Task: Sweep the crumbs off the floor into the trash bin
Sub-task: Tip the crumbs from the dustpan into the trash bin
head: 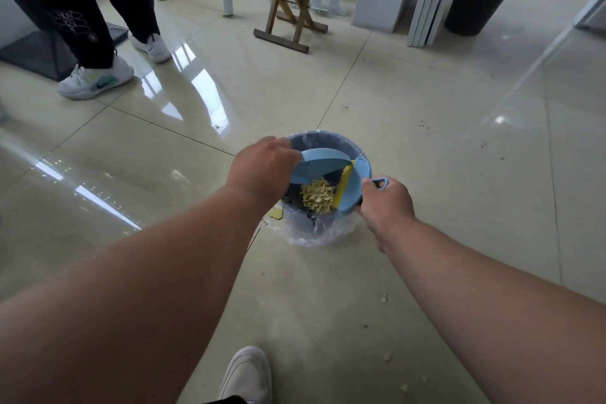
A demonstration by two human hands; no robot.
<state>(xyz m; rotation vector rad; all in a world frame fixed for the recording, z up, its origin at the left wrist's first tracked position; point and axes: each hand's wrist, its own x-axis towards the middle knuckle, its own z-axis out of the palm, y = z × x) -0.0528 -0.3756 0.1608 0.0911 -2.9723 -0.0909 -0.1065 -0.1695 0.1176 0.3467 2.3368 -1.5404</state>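
Crumbs (318,195) sit in the trash bin (296,226) at frame centre, where our left hand (262,170) grips the dustpan (319,162) & right hand (385,203) clutches the brush (352,190), w/ tilted pan likely spilling stragglers past the rim.

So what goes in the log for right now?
left hand: holds dustpan | right hand: holds brush | crumbs: in trash bin | floor: some left

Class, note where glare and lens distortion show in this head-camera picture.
Head view: bright window glare streaks the glossy floor at left; wide-angle distortion bends the tile lines and swells the forearms; the small trash bin and crumbs look sharp.
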